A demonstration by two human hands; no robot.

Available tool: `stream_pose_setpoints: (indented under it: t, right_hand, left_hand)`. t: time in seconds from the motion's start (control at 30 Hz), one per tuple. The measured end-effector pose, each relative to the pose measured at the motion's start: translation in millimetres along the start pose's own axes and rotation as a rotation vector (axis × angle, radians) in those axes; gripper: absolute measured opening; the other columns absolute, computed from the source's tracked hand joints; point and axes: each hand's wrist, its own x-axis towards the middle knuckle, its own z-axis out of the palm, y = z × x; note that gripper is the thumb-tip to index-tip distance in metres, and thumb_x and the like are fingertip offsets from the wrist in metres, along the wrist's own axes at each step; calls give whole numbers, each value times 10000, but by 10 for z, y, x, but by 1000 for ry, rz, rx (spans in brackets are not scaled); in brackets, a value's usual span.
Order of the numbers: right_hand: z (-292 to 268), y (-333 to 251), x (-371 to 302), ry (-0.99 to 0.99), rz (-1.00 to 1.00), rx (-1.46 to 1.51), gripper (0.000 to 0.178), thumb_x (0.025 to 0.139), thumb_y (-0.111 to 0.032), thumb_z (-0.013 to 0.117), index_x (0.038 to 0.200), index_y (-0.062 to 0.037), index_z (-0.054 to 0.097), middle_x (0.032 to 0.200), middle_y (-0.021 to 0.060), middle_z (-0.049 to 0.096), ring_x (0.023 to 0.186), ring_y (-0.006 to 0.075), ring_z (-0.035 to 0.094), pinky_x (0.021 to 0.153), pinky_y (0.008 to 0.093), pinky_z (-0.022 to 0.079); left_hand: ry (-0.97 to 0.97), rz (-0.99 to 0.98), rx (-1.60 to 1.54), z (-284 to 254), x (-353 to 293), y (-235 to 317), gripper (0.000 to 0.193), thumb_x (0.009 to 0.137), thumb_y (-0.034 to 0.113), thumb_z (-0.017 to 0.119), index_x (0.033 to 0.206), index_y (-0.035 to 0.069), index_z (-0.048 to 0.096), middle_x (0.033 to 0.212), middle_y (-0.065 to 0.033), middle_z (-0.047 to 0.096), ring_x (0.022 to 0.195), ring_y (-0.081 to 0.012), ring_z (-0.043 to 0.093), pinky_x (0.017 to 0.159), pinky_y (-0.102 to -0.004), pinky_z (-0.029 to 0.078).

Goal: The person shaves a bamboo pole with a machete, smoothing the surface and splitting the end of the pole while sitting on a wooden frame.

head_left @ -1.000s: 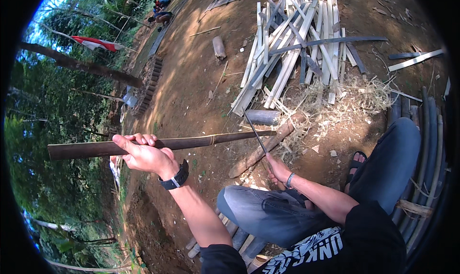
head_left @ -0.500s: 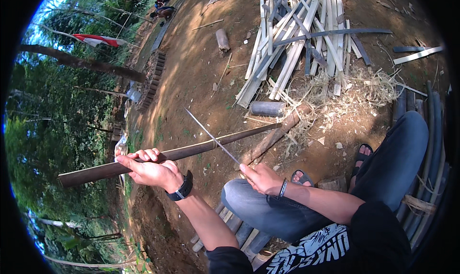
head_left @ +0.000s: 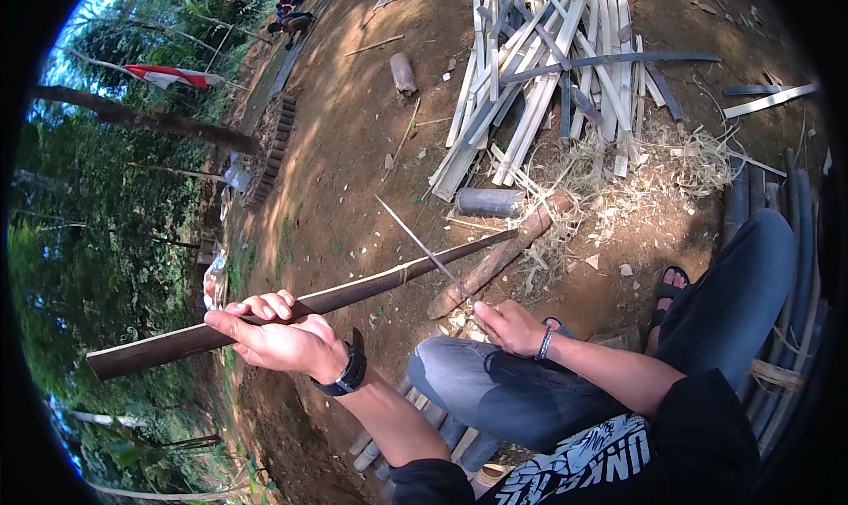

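Note:
A long dark split bamboo strip (head_left: 353, 295) slants from the left up toward the middle, its far end by a log on the ground. My left hand (head_left: 281, 335), wearing a black watch, is closed round the strip near its close end. My right hand (head_left: 512, 328), with a bracelet at the wrist, grips a long thin knife (head_left: 422, 247) whose handle is hidden in my fingers. The blade points up and left, over the ground just right of the strip; it looks apart from the strip. The log (head_left: 499, 266) lies at a slant beneath the strip's far end.
A heap of split bamboo strips (head_left: 565, 72) lies ahead, with curled shavings (head_left: 658, 174) below it. A short bamboo piece (head_left: 488, 202) sits beside the log. Bamboo poles (head_left: 799, 266) are stacked at my right. A red and white flag (head_left: 172, 75) hangs among trees; another person (head_left: 291, 19) is far off.
My right hand has moved right and slightly down with the knife, whose blade no longer crosses the strip. My left hand and the strip's close end have shifted slightly left and down.

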Motion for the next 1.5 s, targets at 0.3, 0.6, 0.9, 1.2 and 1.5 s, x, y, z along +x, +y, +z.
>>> stream_pose_setpoints:
  t: [0.3,0.6,0.9,1.2,1.5]
  right_hand:
    - [39,178,7,-63,13,144,677,905,-638,365,486,-107,400,424,33,440,369,107,455,351,278,348]
    - [100,175,-17,-315,-25,287,659,893,-632,415,541,-76,437,463,11,426,394,101,441,362,270,332]
    - [150,127,-60,-118,113,118,679,891,-646,387,526,-75,433,453,11,434,373,113,443,362,266,346]
    - [-22,186,14,-43,156,-59,745,871,-700,357,457,-84,424,424,36,448,379,136,489,391,298,392]
    - [54,205,57,-103,153,160,768,874,-693,359,403,-89,403,387,35,413,339,156,449,397,332,378]
  left_hand:
    - [21,-14,-23,-116,2,-11,420,943,470,486,732,107,497,537,20,394,405,-58,335,396,-212,254]
    - [-17,-30,-80,-300,-2,-8,411,944,468,482,746,108,488,550,22,383,416,-64,344,413,-208,275]
    - [-21,-35,-84,-442,-35,47,419,956,471,453,734,119,491,538,22,379,416,-69,327,416,-220,260]
    - [-16,-53,-90,-461,-11,49,415,955,470,452,740,118,494,536,20,383,412,-73,330,416,-225,262]
    - [-23,-57,-60,-414,-27,82,410,971,450,427,756,118,534,541,21,397,423,-73,339,445,-229,280]
